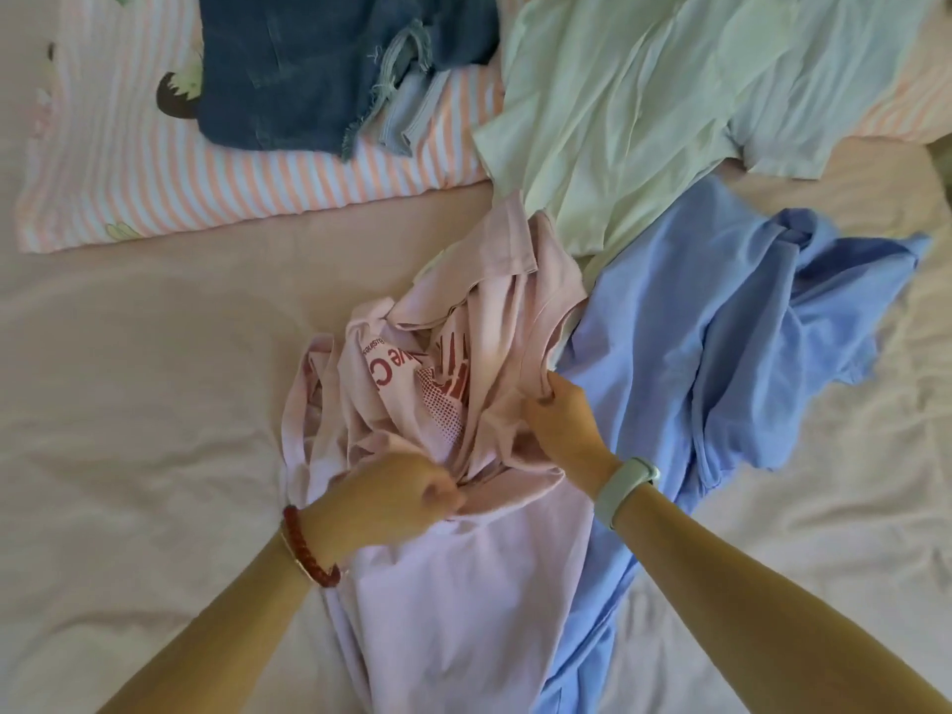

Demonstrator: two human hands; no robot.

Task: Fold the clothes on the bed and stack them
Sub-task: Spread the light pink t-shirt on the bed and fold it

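A crumpled pink T-shirt [453,363] with red print lies bunched in the middle of the bed, its lower part trailing toward me. My left hand [391,494] grips a fold of the pink fabric near its middle. My right hand [564,422] pinches the pink shirt's right edge, close to the neckline. A blue shirt [721,347] lies spread to the right, partly under the pink one. Beyond both, a pale green shirt [644,105] lies unfolded. Folded denim shorts [319,69] sit at the back left.
A pink-and-white striped pillow [154,162] lies under the denim at the back left. The pink bed sheet [144,363] stretches out left of the clothes and shows again at the right [824,507], wrinkled.
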